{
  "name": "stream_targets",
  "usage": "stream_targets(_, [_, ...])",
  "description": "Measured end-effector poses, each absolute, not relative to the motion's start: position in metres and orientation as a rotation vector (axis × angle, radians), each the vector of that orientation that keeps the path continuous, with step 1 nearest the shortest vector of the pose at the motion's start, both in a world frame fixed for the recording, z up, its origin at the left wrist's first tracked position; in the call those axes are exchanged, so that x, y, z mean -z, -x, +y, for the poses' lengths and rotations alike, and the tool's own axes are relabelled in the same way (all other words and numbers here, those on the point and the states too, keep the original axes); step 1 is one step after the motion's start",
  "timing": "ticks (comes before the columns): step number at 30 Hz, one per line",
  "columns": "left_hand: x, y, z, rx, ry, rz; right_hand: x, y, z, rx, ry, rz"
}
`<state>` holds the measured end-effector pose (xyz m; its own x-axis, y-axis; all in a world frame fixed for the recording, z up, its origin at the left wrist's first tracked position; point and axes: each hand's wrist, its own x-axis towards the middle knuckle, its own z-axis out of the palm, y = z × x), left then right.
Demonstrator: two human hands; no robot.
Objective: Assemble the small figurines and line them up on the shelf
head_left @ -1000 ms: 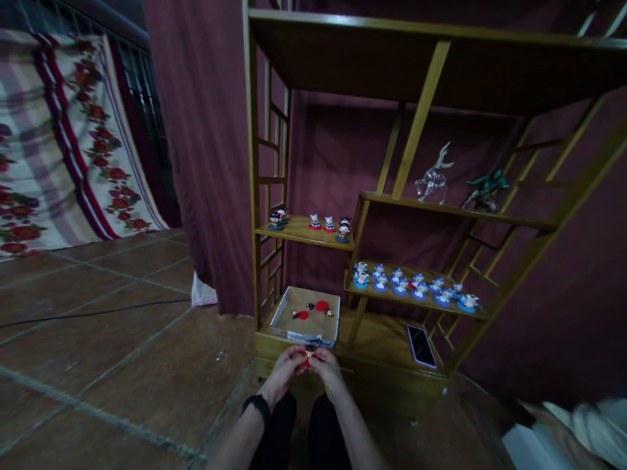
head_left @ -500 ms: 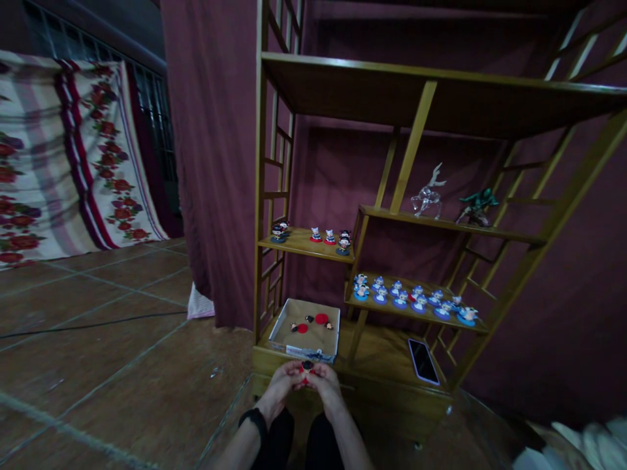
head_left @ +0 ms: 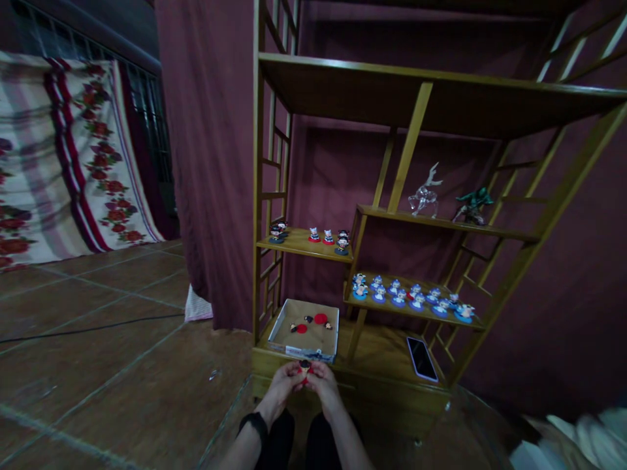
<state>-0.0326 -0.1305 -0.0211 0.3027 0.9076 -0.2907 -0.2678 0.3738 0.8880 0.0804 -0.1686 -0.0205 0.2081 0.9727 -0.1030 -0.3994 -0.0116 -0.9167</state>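
Shallow open box (head_left: 300, 353) on the lowest board of the wooden shelf unit (head_left: 386, 339), holding two red discs (head_left: 321, 318) and a few small dark pieces; print on its near wall is too small to read. Just near of it, the left hand (head_left: 283, 388) and right hand (head_left: 324, 388) meet, fingertips pinched together on a small figurine (head_left: 304, 368), dark-headed with a red base.
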Motion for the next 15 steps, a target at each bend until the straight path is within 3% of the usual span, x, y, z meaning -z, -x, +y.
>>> stream_targets(15, [0.0113, 0.0282, -0.1378, -0.973, -0.829, 0.931, 0.0198, -0.0859, -0.1698, -1.276, 1.017, -0.696])
